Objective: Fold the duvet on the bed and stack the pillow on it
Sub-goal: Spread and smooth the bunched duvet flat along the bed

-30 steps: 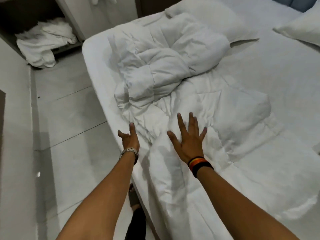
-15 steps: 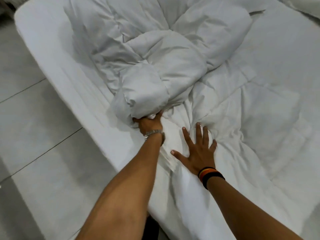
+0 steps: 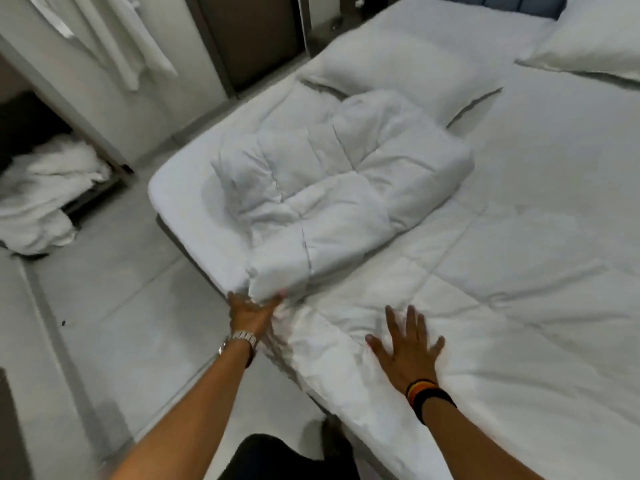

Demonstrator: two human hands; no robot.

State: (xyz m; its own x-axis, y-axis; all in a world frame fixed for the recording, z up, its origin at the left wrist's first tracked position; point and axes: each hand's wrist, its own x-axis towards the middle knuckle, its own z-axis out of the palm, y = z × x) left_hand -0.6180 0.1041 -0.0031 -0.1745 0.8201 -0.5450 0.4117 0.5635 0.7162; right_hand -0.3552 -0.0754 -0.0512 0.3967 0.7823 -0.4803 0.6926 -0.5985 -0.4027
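head view of a white quilted duvet (image 3: 346, 188) on a bed (image 3: 554, 150) with a smooth white sheet. the duvet's upper part lies bunched in a puffy, stitched heap near the bed's left edge and rounded corner, while its lower part spreads flatter, with soft creases, toward the near edge. left hand (image 3: 252, 311), with a metal link watch (image 3: 242, 339) at the wrist, grips a thick folded corner of the duvet at the bed's left edge; the fingers curl under the fabric and are mostly hidden. right hand (image 3: 408, 355), with dark and orange bands (image 3: 427, 393) at the wrist, lies palm down on the wrinkled duvet near the front edge, fingers spread wide and flat, holding nothing. one plump white pillow (image 3: 391, 64) rests just beyond the heap, touching it; a second pillow (image 3: 588, 43) lies at the far right by a blue padded headboard (image 3: 519, 3). pale glossy floor tiles (image 3: 121, 289) lie to the left, with a rumpled white cloth pile (image 3: 45, 199) in a dark recess.
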